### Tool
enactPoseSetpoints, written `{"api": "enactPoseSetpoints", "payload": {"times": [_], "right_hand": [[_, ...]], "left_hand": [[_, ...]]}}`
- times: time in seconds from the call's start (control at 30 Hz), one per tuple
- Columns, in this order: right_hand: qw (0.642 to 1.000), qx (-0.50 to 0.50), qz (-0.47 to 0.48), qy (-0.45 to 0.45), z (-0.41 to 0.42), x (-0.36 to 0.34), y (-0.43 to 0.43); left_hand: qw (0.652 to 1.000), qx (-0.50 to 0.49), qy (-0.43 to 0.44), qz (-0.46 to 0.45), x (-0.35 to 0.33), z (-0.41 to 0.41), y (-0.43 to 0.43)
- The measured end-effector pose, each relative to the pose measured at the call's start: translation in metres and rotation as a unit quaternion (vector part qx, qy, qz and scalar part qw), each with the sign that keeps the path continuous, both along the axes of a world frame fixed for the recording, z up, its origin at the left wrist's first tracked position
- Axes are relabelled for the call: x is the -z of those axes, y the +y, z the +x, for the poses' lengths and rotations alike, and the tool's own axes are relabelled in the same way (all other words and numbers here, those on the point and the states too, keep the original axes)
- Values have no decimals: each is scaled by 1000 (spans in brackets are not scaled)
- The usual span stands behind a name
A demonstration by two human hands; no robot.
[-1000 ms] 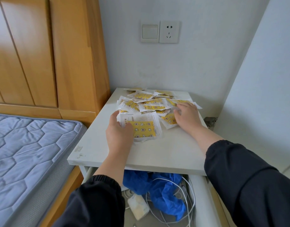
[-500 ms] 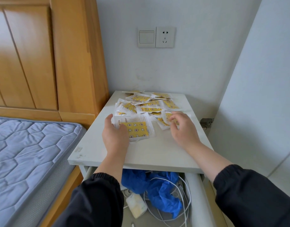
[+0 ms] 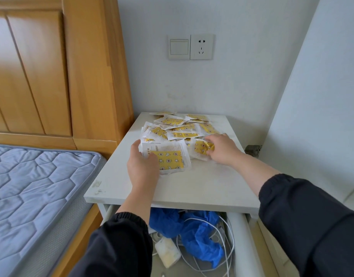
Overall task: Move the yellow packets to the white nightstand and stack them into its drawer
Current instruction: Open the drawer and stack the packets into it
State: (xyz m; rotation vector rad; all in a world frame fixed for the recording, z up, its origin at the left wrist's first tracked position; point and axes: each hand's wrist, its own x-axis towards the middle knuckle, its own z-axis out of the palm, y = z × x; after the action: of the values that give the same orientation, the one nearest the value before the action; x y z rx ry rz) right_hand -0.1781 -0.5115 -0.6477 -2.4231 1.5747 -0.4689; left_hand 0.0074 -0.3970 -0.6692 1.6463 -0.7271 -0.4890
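Now the left hand grips a stack mid-top on the nightstand; the right hand pinches one packet from the pile by the back edge. Slick wrappers could slip, scattering the stack.

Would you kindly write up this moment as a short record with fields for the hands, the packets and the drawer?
left hand: grips a small stack of packets on the nightstand top
right hand: pinches a crumpled packet beside that stack
loose pile: more yellow packets spread toward the rear of the top
drawer: open; holds a blue bag and white cables; no yellow packets visible inside
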Motion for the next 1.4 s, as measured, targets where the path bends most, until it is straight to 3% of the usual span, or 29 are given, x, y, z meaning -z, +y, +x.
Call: {"api": "enactPoseSetpoints", "payload": {"times": [0.07,0.17,0.5,0.77,1.0,1.13,1.2,1.3,1.37,1.4], "right_hand": [[999,-16,22,46,4,-6,-3],[994,-34,101,-2,3,-10,-4],[980,-102,128,115,-7,-30,9],[969,-84,179,148,7,-35,14],[983,-25,100,151,15,-33,15],[994,48,88,53,3,-33,10],[991,71,46,-100,-3,-36,12],[937,23,67,-341,-3,-46,20],[916,-42,158,-367,4,-49,26],[929,-65,170,-323,9,-49,29]], "left_hand": [[1000,2,-1,-1,0,0,0],[1000,3,-1,-1,0,1,0],[1000,-2,6,-8,1,1,0],[1000,5,-4,-3,0,0,2],[1000,13,-3,-4,0,0,1],[1000,18,-2,-12,0,0,1],[1000,21,-2,-14,1,1,1],[999,35,-17,-14,2,1,1],[998,47,-26,-10,0,1,3],[998,54,-29,-7,-1,0,4]]}}
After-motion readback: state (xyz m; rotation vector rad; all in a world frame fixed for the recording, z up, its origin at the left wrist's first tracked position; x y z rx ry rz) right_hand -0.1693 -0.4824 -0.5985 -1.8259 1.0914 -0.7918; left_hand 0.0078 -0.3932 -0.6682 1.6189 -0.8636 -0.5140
